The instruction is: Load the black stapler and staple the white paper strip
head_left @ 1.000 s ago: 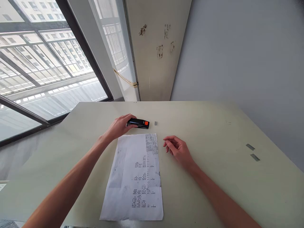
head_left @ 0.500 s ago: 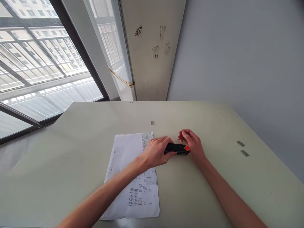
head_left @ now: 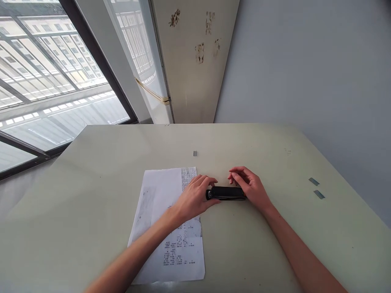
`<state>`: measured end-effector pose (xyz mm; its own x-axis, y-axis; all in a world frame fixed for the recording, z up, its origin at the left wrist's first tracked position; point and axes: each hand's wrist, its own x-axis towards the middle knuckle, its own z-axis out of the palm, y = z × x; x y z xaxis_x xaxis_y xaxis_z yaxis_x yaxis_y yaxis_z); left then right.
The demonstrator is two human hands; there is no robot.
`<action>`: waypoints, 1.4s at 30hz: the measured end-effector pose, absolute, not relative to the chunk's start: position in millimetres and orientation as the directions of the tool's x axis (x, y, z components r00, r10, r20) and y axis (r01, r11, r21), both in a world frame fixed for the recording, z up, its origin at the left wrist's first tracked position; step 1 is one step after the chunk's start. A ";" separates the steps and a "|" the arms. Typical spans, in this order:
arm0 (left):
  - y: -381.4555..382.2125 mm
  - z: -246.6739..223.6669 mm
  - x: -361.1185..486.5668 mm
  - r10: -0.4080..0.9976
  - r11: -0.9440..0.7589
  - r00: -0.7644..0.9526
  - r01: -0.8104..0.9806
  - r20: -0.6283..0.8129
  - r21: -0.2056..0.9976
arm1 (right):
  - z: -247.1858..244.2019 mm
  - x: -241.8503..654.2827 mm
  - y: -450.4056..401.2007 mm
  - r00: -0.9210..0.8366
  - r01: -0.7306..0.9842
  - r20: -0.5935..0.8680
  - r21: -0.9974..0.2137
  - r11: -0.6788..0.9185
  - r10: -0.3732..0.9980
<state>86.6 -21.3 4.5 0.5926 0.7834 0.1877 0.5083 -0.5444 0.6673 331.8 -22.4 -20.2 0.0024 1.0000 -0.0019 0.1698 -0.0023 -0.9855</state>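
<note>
A black stapler-like tool (head_left: 227, 193) lies on the pale table just right of the paper. My left hand (head_left: 197, 195) is at its left end, thumb and fingers apart around that end. Beside the tool's right end is my right hand (head_left: 250, 187), its fingers curled with the fingertips close together; its palm side covers the tool's orange end. Whether anything small is between those fingertips cannot be made out. Under my left forearm lies a white printed sheet (head_left: 155, 191), with text at its lower part and a printed block at its upper right corner.
The table (head_left: 76, 203) reaches back to a white cabinet or fridge (head_left: 195, 89) and a grey-blue wall. A small grey piece (head_left: 194, 153) sits behind the sheet. Two grey strips (head_left: 319, 194) lie at the right. A window is at the left.
My left hand has loosened from the tool and shifted slightly left, baring its left end. My right hand now covers the orange end. The view has tilted a little downward.
</note>
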 end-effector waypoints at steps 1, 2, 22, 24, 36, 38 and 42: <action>-22.2 5.0 82.9 0.783 -0.544 0.595 0.516 0.180 0.662 | -20.9 332.2 -22.7 0.007 0.173 -0.008 -0.985 -0.009 1.000; -23.3 5.1 79.8 0.783 -0.545 0.597 0.524 0.175 0.655 | -21.5 332.6 -22.9 0.011 0.175 -0.011 -0.984 -0.012 1.000; -28.4 -14.3 66.4 0.763 -0.636 0.542 0.537 0.351 0.554 | -14.2 332.7 -31.2 -0.276 0.307 -0.045 -0.951 0.043 0.960; -27.6 -12.1 65.7 0.757 -0.644 0.550 0.534 0.353 0.548 | -11.6 332.0 -32.6 -0.355 0.369 -0.047 -0.925 0.094 0.934; -22.6 4.4 21.7 0.760 -0.628 0.602 0.585 0.245 0.513 | -11.8 331.0 -30.7 -0.368 0.343 -0.033 -0.934 0.103 0.929; -22.9 3.4 16.8 0.763 -0.628 0.601 0.599 0.240 0.497 | -11.4 330.7 -31.0 -0.364 0.345 -0.029 -0.933 0.105 0.931; -26.1 2.2 7.0 0.758 -0.644 0.603 0.628 0.251 0.437 | -8.9 329.9 -31.1 -0.359 0.339 -0.030 -0.935 0.100 0.933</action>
